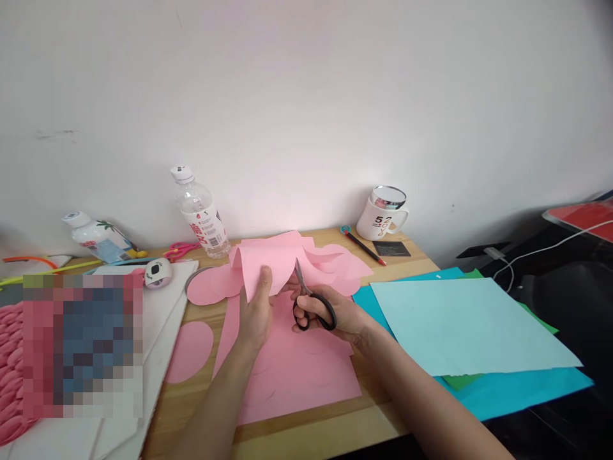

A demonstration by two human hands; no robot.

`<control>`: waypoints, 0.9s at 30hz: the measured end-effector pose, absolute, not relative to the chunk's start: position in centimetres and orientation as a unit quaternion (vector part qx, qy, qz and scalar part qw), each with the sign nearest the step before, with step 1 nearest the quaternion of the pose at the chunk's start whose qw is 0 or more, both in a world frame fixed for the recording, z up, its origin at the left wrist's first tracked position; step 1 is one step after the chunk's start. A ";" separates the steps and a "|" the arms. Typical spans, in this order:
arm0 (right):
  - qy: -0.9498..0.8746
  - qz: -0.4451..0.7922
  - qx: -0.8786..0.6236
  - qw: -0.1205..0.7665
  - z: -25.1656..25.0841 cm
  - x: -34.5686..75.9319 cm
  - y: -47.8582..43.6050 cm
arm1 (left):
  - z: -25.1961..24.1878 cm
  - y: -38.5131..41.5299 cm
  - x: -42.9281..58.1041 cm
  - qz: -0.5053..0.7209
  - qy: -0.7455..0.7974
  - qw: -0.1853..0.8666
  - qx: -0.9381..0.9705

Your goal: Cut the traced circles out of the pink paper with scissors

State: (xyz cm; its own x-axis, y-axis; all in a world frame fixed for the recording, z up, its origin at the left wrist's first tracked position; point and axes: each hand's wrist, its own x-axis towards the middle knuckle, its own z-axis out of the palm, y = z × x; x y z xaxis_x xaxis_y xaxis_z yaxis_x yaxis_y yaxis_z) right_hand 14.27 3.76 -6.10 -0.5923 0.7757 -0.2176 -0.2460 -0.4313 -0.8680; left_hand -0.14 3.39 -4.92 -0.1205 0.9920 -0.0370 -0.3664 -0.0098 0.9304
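Observation:
My left hand (257, 310) pinches a sheet of pink paper (265, 259) between thumb and fingers and holds it raised above the table. In my right hand (330, 310) is a pair of scissors (316, 306) with black handles, fingers through the loops. Its metal blades point up and away, at the right edge of the raised paper. Whether the blades are parted is hard to make out. Beneath both hands lies a larger pink sheet (301, 383) with faint curved pencil lines. Rounded pink cutouts (189, 351) lie to the left, and more pink pieces are behind the hands.
A plastic bottle (204, 217) stands behind on the left, a white mug (380, 217) at the back right. Near the mug lie a pencil (366, 248) and a black card (391, 249). Light blue paper (474, 326) overhangs the table's right side. White boards (163, 319) lie left.

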 end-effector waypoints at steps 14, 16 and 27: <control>-0.481 0.725 -0.349 0.348 -6.2 14.4 3.9 | -4.5 3.3 -0.2 0.622 0.392 0.595 0.324; -0.498 0.706 -0.355 0.358 -6.3 14.4 3.9 | -4.7 3.4 -0.2 0.637 0.393 0.588 0.307; -0.529 0.701 -0.321 0.354 -6.8 14.2 3.8 | -4.7 3.2 -0.2 0.641 0.366 0.613 0.280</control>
State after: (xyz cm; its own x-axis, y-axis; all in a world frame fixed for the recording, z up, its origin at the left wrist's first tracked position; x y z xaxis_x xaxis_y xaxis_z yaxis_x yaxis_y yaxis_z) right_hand 14.19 3.82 -6.81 -0.5428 0.8364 -0.0761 -0.1569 -0.1901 -0.9691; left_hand -0.19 3.23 -4.73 -0.0901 0.9920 -0.0889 -0.5819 0.0200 0.8130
